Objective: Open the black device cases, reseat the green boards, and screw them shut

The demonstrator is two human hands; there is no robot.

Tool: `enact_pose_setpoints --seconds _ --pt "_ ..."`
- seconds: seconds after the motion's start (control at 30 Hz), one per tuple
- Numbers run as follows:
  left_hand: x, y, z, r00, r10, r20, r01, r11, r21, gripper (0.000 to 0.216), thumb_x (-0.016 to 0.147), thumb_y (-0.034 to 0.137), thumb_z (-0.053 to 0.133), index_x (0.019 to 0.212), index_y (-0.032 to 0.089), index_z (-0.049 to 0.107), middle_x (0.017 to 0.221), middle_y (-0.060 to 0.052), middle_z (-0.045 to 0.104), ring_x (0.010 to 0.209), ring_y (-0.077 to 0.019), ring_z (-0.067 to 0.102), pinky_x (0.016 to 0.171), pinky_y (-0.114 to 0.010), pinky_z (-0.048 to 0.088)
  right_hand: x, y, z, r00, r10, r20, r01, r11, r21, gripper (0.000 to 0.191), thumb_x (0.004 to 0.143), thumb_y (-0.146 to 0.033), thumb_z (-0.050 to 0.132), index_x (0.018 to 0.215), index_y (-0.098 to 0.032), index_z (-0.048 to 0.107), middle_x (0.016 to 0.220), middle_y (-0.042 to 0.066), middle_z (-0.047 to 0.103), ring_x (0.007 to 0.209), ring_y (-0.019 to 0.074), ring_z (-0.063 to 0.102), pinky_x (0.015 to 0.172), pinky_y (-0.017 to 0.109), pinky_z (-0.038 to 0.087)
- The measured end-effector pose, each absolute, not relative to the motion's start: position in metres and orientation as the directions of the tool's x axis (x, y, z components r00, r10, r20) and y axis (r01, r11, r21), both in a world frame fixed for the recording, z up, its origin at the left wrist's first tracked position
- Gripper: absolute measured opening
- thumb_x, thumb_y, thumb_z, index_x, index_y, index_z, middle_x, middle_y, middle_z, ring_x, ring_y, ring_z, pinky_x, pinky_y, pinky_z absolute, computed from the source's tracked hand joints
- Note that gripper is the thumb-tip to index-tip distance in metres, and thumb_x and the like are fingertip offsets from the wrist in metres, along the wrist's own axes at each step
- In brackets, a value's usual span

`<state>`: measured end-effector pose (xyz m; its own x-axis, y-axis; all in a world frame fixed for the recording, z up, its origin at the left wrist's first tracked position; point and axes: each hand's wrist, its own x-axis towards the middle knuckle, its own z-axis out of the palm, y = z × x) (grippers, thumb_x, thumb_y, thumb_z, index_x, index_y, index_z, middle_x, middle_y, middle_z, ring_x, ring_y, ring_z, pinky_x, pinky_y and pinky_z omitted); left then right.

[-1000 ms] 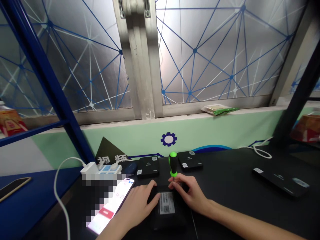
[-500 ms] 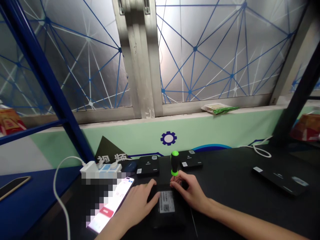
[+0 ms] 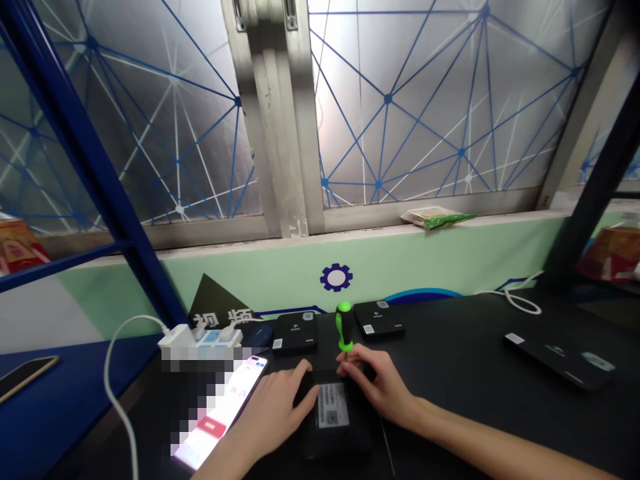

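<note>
A black box (image 3: 334,441) with a white printed label (image 3: 333,405) lies before me on the black table. My left hand (image 3: 280,407) holds the box at its left side, thumb on the top beside the label and index finger reaching toward the far left corner. At the box's far edge, a screwdriver (image 3: 345,327) with a green and black handle stands almost upright, tip down. My right hand (image 3: 380,380) pinches its thin shaft just below the handle. The fingers hide the tip and the spot it meets.
Two similar black boxes, one left (image 3: 295,332) and one right (image 3: 379,320), stand near the wall. Another black box (image 3: 557,361) lies at right. A lit phone (image 3: 225,407) is beside my left forearm, near a white power strip (image 3: 215,340) with a cable. A thin rod (image 3: 387,447) lies right of the labelled box.
The screwdriver's handle has turned, showing a green strip on its left, and leans slightly further left. Both hands stay in nearly the same place.
</note>
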<state>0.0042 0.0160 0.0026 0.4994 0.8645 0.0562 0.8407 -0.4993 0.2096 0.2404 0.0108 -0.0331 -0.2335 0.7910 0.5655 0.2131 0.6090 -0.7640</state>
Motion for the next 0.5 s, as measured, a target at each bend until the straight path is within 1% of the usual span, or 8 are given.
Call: enact_pose_setpoints --seconds 0.17,0.33,0.5 --pt "0.0048 0.0164 0.0034 0.502 0.863 0.05 0.839 -0.5 0.215 0.039 0.102 0.053 0.035 0.121 0.025 0.056 0.093 -0.006 0.071 0.086 -0.0294 0.069 0.071 -0.034 0.046 0.2398 0.0109 -0.0339 -0.235 0.791 0.565 0.206 0.608 -0.766 0.02 0.1 -0.034 0.053 0.098 -0.018 0.065 0.084 0.006 0.072 0.075 0.0178 0.069 0.073 0.026 0.054" --pt "0.0033 0.016 0.0023 0.509 0.859 0.062 0.834 -0.509 0.214 0.037 0.102 0.052 0.036 0.121 0.026 0.055 0.093 -0.005 0.071 0.087 -0.03 0.069 0.07 -0.035 0.045 0.2398 0.01 -0.0317 -0.238 0.793 0.56 0.191 0.604 -0.774 0.021 0.101 -0.034 0.052 0.102 -0.017 0.065 0.085 0.006 0.072 0.076 0.018 0.07 0.076 0.028 0.054" --pt "0.0036 0.0163 0.0025 0.505 0.861 0.057 0.836 -0.505 0.216 0.037 0.102 0.051 0.037 0.122 0.026 0.055 0.095 -0.006 0.071 0.087 -0.0303 0.069 0.072 -0.036 0.046 0.2406 0.0084 -0.0286 -0.249 0.769 0.589 0.205 0.636 -0.744 0.028 0.103 -0.032 0.047 0.096 -0.017 0.069 0.1 0.01 0.074 0.089 0.0202 0.071 0.082 0.029 0.054"
